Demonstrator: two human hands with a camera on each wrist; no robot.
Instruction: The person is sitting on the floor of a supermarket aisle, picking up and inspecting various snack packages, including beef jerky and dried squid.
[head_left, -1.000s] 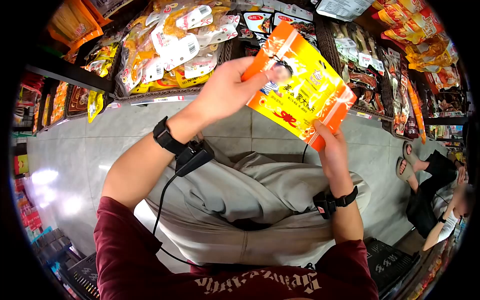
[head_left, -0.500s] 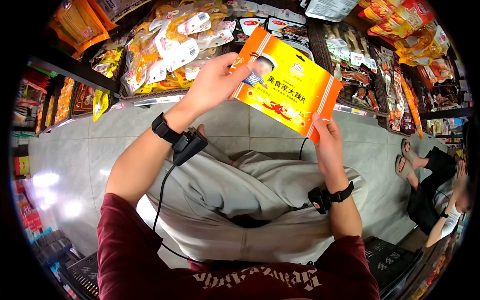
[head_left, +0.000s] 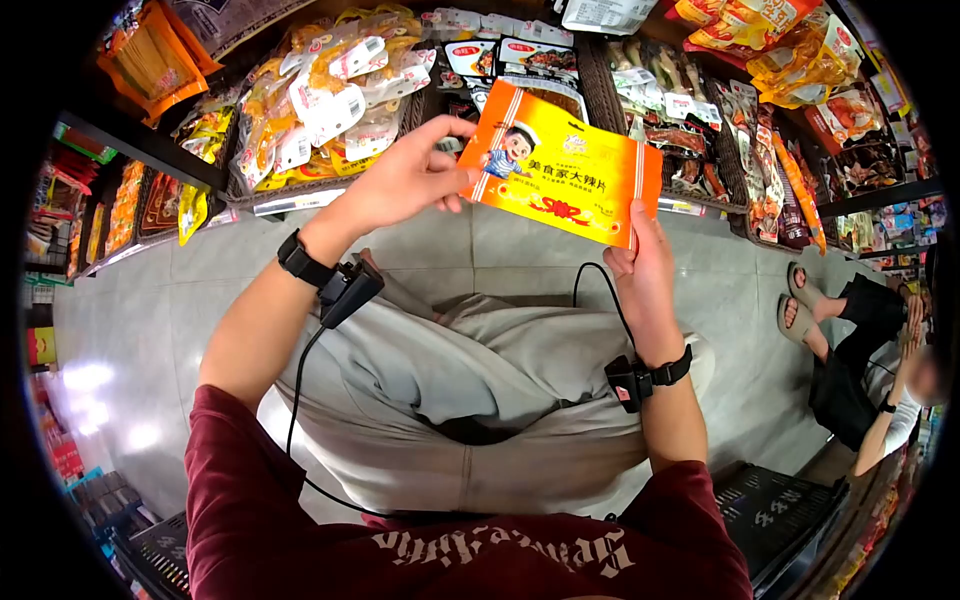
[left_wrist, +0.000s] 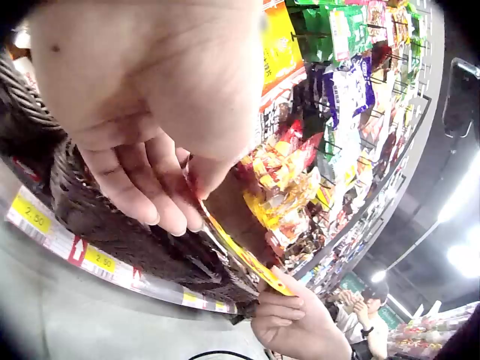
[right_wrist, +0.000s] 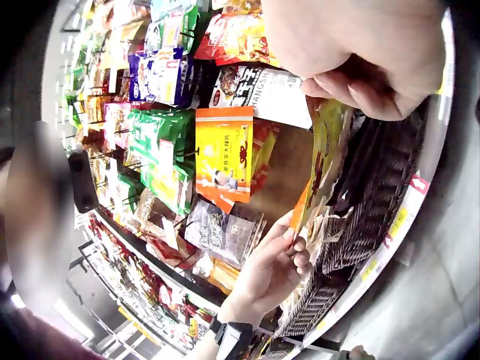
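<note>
A flat orange-and-yellow snack packet (head_left: 560,170) with a printed cartoon figure is held up in front of the shelf, its front towards the head camera. By its left edge my left hand (head_left: 405,180) pinches it; the left wrist view shows the thumb and fingers (left_wrist: 139,180) of that hand at the packet's edge. At the lower right corner my right hand (head_left: 645,275) grips it, thumb on the front. The right wrist view shows the packet (right_wrist: 322,157) nearly edge-on between both hands.
Wicker baskets (head_left: 600,90) of packaged snacks line the shelf ahead. A matching orange-and-yellow packet (right_wrist: 214,146) hangs on the rack. Another person (head_left: 880,360) sits at the right. Black crates (head_left: 770,510) stand behind me, and a cable (head_left: 295,420) runs from my left wrist.
The packet has turned to lie more level and come lower in the head view. My left thumb has drawn back from its front to the left edge. My right hand keeps its corner.
</note>
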